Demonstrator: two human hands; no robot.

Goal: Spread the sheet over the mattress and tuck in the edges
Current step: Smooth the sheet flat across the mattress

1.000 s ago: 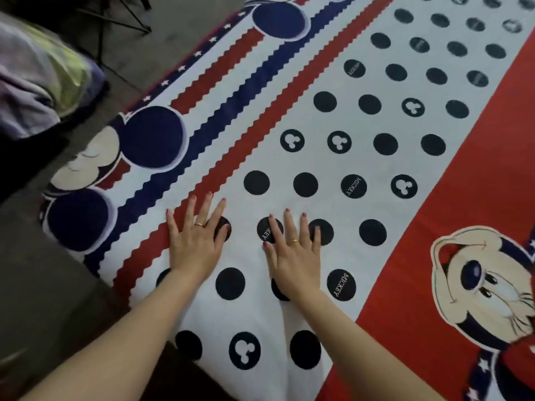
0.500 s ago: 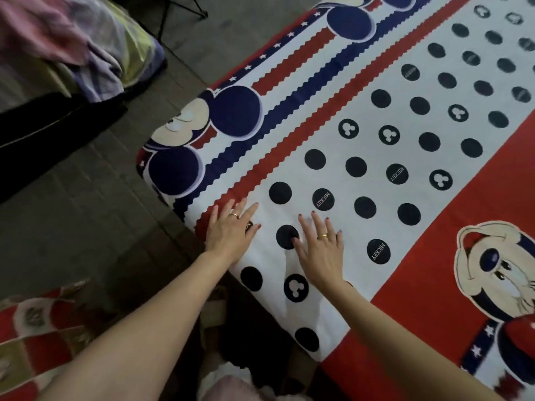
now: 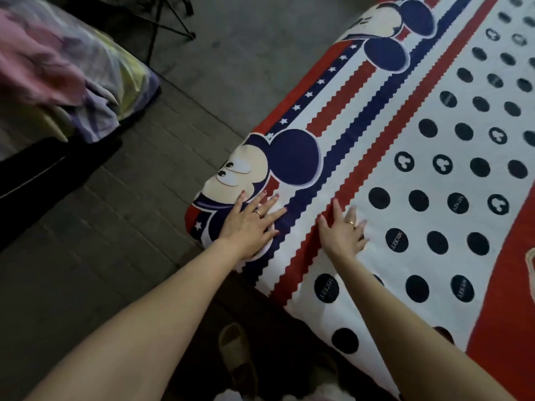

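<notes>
Both hands flat, fingers spread: left (image 3: 248,227), right (image 3: 343,234)

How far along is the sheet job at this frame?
Done: the sheet lies flat across the top. In hand: left hand and right hand press flat, open, near the corner. Left: tucking; whether the near edge is tucked cannot be told.

Both forearms are bare, no sleeves in view; left hand (image 3: 249,224) and right hand (image 3: 343,234) each wear a gold ring, with red-painted nails at the fingertips
</notes>
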